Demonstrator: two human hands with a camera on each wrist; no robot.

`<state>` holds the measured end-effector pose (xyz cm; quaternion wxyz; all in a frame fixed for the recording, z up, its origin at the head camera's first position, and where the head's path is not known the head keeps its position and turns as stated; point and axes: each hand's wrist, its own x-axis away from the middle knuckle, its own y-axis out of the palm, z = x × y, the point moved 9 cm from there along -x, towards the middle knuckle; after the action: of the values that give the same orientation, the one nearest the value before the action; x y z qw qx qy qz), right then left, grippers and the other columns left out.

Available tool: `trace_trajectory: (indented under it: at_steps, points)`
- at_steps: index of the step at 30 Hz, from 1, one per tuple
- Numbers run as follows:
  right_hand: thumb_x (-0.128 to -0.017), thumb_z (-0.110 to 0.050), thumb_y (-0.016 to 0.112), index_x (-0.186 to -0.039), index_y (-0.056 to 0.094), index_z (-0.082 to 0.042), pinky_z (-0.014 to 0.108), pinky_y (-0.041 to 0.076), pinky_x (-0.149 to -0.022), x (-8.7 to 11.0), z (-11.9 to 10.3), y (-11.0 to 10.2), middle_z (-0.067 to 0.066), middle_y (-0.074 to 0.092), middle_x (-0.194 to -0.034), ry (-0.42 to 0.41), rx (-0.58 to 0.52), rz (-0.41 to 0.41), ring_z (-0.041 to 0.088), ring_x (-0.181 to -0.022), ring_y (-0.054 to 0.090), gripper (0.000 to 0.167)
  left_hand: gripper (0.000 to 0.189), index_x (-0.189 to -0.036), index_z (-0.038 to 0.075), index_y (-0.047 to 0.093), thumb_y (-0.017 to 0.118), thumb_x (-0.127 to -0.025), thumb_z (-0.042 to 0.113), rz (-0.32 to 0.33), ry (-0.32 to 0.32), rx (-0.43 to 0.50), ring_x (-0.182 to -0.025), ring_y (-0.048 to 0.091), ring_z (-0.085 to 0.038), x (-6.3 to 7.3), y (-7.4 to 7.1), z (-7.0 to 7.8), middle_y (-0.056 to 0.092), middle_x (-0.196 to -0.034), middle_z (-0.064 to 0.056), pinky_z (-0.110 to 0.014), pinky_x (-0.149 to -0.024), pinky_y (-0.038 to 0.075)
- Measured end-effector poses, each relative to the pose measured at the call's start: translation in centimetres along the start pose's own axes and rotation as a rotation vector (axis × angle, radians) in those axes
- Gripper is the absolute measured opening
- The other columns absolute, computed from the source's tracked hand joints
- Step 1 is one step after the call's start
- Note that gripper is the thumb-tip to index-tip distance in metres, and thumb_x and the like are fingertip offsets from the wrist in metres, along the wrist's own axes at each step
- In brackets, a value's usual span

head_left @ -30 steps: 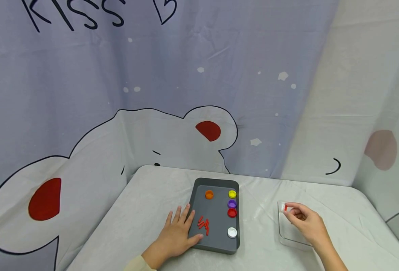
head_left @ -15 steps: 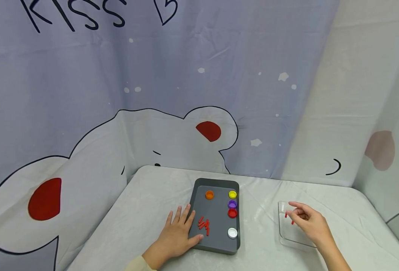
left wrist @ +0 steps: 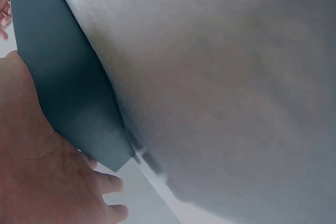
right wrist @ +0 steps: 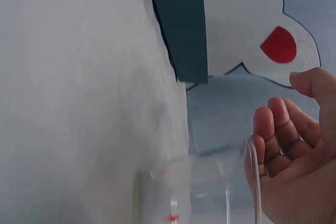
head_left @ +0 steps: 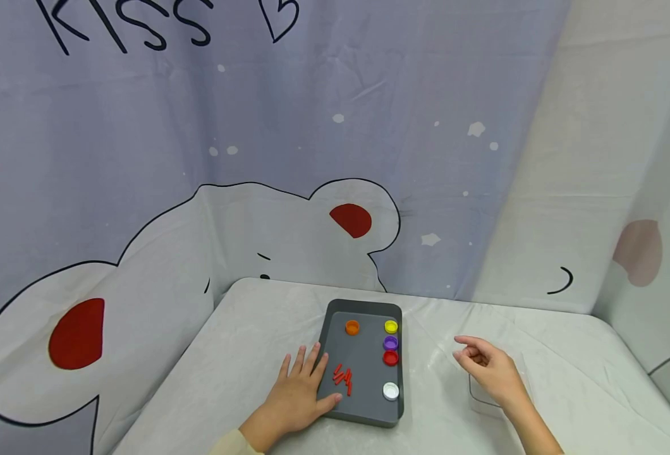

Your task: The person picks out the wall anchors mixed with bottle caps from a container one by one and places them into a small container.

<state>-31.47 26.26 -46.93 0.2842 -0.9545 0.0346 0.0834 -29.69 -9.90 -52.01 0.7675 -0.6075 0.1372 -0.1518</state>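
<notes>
Leftward toward the dark grey, shallow rectangular tray point(head_left: 367, 347) comes my bare right hand point(head_left: 497, 376)

A second ago its thumb and forefinger pinched a red stick at the clear, see-through rectangular box point(head_left: 485, 407), right of the tray. Now its fingertips hang between tray and box, nearer the box, holding nothing. Thumb and forefinger stand apart, a gap between their tips; the other fingers curl loosely. From the right wrist, a small red piece point(right wrist: 172, 217) shows blurred in the box.

My bare left hand point(head_left: 294, 392) lies as it did, at the tray's left rim, fingers straight and spread apart, thumb reaching over the rim. Just beside that thumb, in the tray's near left part, the short, thin red sticks point(head_left: 347, 377) lie in a loose cluster.

Along the tray's right side, from far to near, sit a yellow round cup point(head_left: 390, 327), a purple round cup point(head_left: 390, 343), a red round cup point(head_left: 390, 358) and, well apart, a white round cup point(head_left: 390, 392). An orange round cup point(head_left: 352, 327) sits in its far left part. Wrinkled white cloth point(head_left: 426, 404) spreads beneath the tray.
</notes>
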Motion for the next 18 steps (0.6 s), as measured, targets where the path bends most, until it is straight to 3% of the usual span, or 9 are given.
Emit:
trace_trajectory:
  at_steps: [9, 18]
  points:
    - [-0.089, -0.017, 0.078, -0.118, 0.073, -0.006, 0.022, 0.05, -0.065, -0.4, -2.8, 4.5, -0.001, 0.065, -0.083, -0.073, -0.081, -0.04, 0.006, -0.07, 0.06, 0.032, 0.089, -0.157, 0.006, 0.037, 0.046, -0.096, 0.07, 0.001, 0.01, -0.002, -0.152, 0.019, -0.045, 0.0, -0.2, 0.3, 0.02, -0.167, -0.016, -0.067, -0.117, 0.014]
    - [-0.087, -0.011, 0.079, -0.116, 0.072, 0.0, 0.022, 0.051, -0.066, -0.5, -4.5, 8.4, -0.001, 0.065, -0.082, -0.118, -0.123, -0.119, 0.006, -0.07, 0.059, 0.031, 0.087, -0.156, 0.004, 0.039, 0.048, -0.097, 0.067, 0.02, 0.026, 0.03, -0.151, 0.02, -0.048, 0.0, -0.3, 0.3, 0.022, -0.166, -0.019, -0.07, -0.116, 0.013]
